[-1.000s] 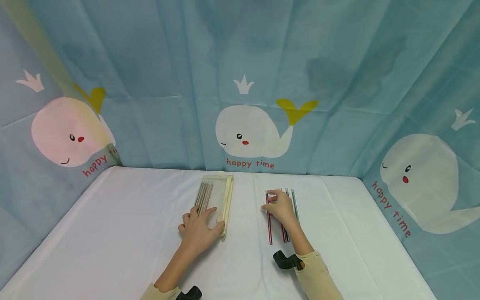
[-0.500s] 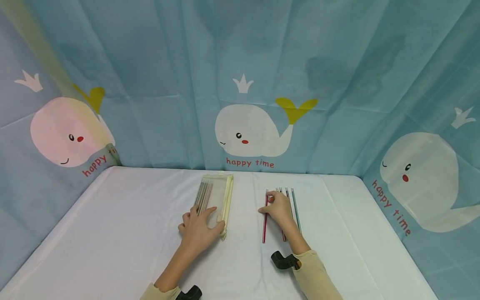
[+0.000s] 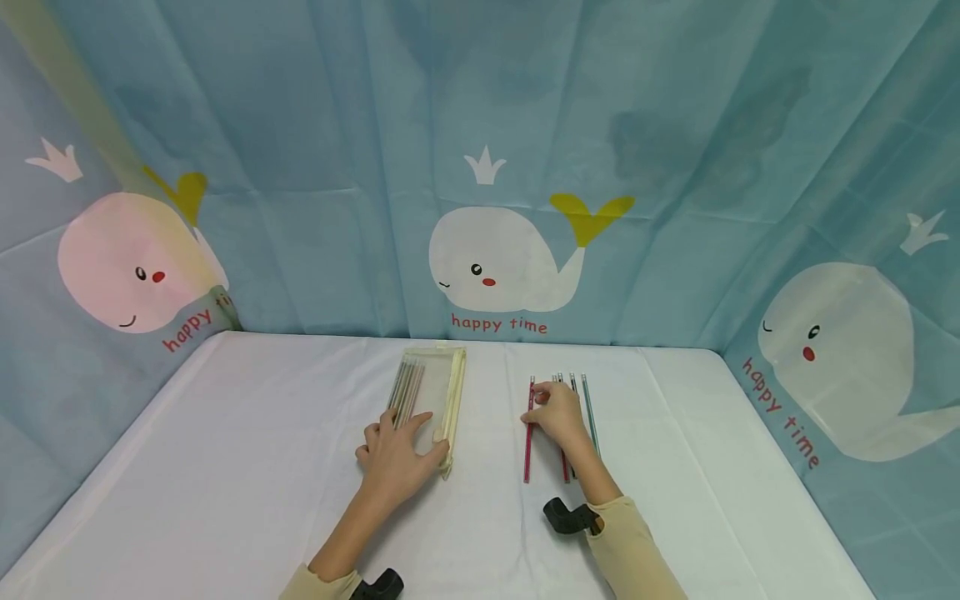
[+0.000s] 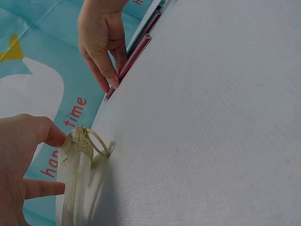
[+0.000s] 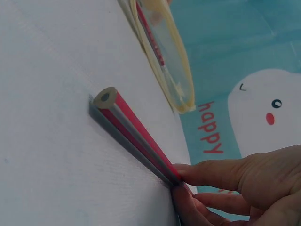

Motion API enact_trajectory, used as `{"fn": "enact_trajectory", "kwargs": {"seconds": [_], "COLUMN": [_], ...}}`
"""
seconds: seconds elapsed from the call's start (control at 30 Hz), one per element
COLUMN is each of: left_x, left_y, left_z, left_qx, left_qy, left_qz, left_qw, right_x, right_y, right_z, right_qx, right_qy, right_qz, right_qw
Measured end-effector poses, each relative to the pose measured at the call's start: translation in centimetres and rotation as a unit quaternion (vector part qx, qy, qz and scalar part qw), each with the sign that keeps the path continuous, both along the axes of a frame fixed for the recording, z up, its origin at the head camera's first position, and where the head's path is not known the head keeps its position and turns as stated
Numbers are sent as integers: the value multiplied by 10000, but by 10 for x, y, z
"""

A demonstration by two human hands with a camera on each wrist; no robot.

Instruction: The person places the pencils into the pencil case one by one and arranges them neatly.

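A clear pencil case (image 3: 438, 387) with a pale yellow zipper edge lies flat on the table, several pencils (image 3: 406, 390) inside along its left side. My left hand (image 3: 397, 462) rests spread over its near end. In the left wrist view, a thumb and finger touch the zippered side near a ring pull (image 4: 98, 141). To the right, my right hand (image 3: 561, 414) pinches a red and silver striped pencil (image 5: 141, 134) between thumb and fingers near its far end. The pencil lies along the tabletop, its unsharpened near end facing the right wrist camera.
Several more pencils lie side by side under and beyond the right hand, including a teal pencil (image 3: 590, 408) at the right. A white cloth covers the table (image 3: 225, 467). Blue whale-print curtains (image 3: 337, 250) stand behind and at both sides.
The right hand has shifted the red pencil slightly left, away from the other pencils, and its tilt has changed. The left hand stays on the case.
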State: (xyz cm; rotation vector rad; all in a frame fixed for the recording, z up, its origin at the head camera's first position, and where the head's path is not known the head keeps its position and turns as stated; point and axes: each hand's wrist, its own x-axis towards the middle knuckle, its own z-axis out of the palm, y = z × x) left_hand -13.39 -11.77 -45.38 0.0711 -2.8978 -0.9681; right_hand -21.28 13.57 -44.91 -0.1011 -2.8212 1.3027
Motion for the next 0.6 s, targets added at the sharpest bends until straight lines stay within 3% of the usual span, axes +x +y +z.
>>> {"fn": "enact_trajectory", "kwargs": {"seconds": [0.6], "left_x": [-1], "left_y": [-1], "left_z": [-1], "left_qx": [7], "left_qy": [16], "left_qz": [9], "left_qw": [10000], "right_x": [1], "right_y": [8], "right_z": [4], "right_qx": [-524], "right_qy": [-279], "right_qz": [-27], "right_qw": [9982]}}
